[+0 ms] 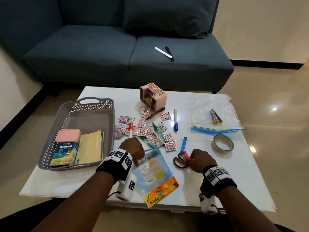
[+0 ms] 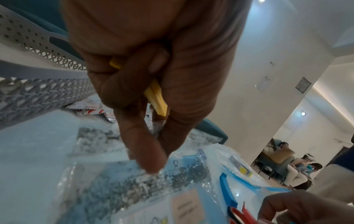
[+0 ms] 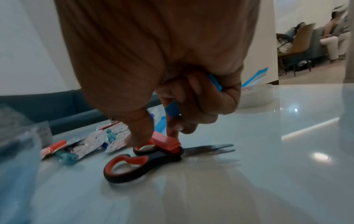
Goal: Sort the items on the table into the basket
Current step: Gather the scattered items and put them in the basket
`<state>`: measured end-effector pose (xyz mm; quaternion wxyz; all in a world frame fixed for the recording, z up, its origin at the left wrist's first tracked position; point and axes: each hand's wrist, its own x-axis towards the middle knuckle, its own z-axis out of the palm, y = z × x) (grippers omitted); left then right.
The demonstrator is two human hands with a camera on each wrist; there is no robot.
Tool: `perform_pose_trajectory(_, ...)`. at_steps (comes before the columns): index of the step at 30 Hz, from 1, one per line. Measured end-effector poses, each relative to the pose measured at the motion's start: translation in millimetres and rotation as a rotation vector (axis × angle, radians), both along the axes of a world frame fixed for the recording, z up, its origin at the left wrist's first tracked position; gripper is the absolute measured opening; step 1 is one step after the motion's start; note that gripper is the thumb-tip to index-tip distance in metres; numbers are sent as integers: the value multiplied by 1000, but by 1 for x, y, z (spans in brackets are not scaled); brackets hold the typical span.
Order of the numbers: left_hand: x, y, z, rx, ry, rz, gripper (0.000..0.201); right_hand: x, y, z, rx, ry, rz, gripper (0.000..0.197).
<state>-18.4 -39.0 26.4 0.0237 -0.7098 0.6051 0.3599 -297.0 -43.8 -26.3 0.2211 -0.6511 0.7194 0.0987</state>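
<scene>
My left hand (image 1: 133, 149) reaches down onto a clear packet (image 1: 150, 168) with a blue card near the table's front. In the left wrist view its thumb and forefinger pinch the packet (image 2: 134, 189), and the curled fingers hold a yellow piece (image 2: 157, 97). My right hand (image 1: 199, 159) is at the red-handled scissors (image 1: 179, 163). In the right wrist view, thumb and forefinger pinch a pink block (image 3: 164, 142) lying on the scissors (image 3: 134, 165), while the other fingers curl round a blue piece (image 3: 215, 82). The grey basket (image 1: 90, 102) stands at the left with boxes and yellow envelopes inside.
Several red-and-white sachets (image 1: 142, 129), pens and two markers lie mid-table by a pink holder (image 1: 153, 96). A blue strip (image 1: 183, 144) lies beside the scissors. A zip bag (image 1: 215, 114) and a tape roll (image 1: 222, 144) are at the right. An orange card (image 1: 160, 191) tops the packet.
</scene>
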Motion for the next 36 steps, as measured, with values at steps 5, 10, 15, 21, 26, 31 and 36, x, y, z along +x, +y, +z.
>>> perform_pose_trajectory(5,-5,-2,17,10,123,13,14,4,2,-3,-55,27,-39,28)
perform_pose_trajectory(10,1,-7,27,27,140,8,18,8,3,23,-390,-425,-216,18)
perform_pose_trajectory(15,1,-12,36,90,191,3,9,52,17,85,-407,-903,163,27)
perform_pose_trajectory(21,-5,-10,52,149,272,-53,6,88,30,92,-332,-307,673,40)
perform_pose_trajectory(26,-2,-15,70,219,306,-116,13,98,34,89,-430,-131,667,46)
perform_pose_trajectory(31,1,-18,76,180,276,-148,16,102,37,97,-565,-150,735,30)
perform_pose_trajectory(36,3,-17,77,143,274,-129,10,102,35,95,-632,-244,761,24)
